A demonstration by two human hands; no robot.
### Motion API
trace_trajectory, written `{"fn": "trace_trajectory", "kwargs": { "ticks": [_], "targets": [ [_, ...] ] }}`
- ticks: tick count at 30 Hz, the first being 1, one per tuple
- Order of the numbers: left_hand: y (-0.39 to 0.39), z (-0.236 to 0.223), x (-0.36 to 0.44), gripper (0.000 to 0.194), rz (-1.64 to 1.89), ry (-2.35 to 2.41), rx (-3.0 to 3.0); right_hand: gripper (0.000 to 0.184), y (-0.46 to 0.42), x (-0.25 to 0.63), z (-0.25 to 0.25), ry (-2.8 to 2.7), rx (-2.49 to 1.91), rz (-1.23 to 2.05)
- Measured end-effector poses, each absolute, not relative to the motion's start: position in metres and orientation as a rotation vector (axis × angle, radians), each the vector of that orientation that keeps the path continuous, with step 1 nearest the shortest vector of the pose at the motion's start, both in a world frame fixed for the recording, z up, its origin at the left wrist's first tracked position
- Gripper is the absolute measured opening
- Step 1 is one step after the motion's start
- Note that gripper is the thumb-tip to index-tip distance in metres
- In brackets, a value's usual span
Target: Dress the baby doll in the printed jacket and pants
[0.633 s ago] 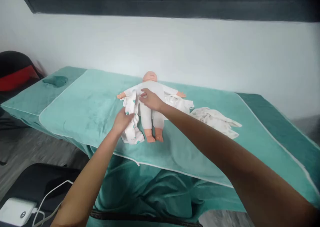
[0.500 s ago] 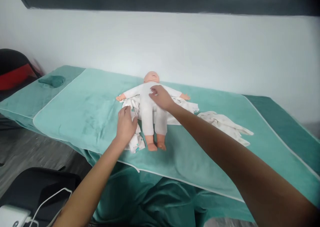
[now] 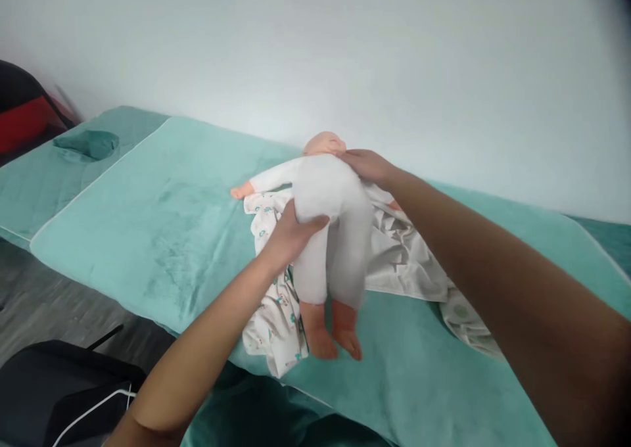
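A baby doll with a white cloth body and bare plastic feet lies on its back, its torso turned a little to one side. My left hand grips it at the hip, the thumb across the front of the crotch. Up by the neck and shoulder, my right hand is closed around the doll, its fingertips partly hidden behind. Under the doll spreads a white printed baby garment, rumpled on the left. Its plain white part shows on the right, partly behind my right forearm.
A green padded bed with a face hole at its left end stands against a white wall. Another whitish cloth lies under my right arm. A black chair with a white cable is at lower left.
My left hand has gone from the garment to the doll's hip. My right hand has moved from the chest to the neck and shoulder. The doll has turned slightly, and the view is closer.
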State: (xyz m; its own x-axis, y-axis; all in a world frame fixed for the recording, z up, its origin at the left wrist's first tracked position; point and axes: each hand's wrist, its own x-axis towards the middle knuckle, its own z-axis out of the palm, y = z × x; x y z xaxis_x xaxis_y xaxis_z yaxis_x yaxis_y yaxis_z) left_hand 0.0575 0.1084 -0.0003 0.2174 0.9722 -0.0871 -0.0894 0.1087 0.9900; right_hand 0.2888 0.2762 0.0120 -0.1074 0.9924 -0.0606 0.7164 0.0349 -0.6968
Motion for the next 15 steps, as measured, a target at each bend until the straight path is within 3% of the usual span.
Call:
{"fn": "trace_trajectory", "kwargs": {
  "ticks": [5,10,13,15],
  "targets": [
    [0.149,0.013,-0.023,0.055,1.068,1.032,1.086,0.061,0.320,0.217,0.024,-1.942,-1.510,0.825],
    [0.175,-0.006,-0.101,0.058,1.036,1.149,1.182,0.069,0.350,0.142,0.006,-1.965,-1.391,0.838],
    [0.172,-0.014,-0.117,0.060,1.019,1.467,1.388,0.072,0.355,0.133,-0.009,-2.013,-1.348,0.875],
    [0.159,-0.012,-0.112,0.056,1.015,1.790,1.668,0.063,0.352,0.150,-0.017,-2.036,-1.389,0.779]
  ]
}}
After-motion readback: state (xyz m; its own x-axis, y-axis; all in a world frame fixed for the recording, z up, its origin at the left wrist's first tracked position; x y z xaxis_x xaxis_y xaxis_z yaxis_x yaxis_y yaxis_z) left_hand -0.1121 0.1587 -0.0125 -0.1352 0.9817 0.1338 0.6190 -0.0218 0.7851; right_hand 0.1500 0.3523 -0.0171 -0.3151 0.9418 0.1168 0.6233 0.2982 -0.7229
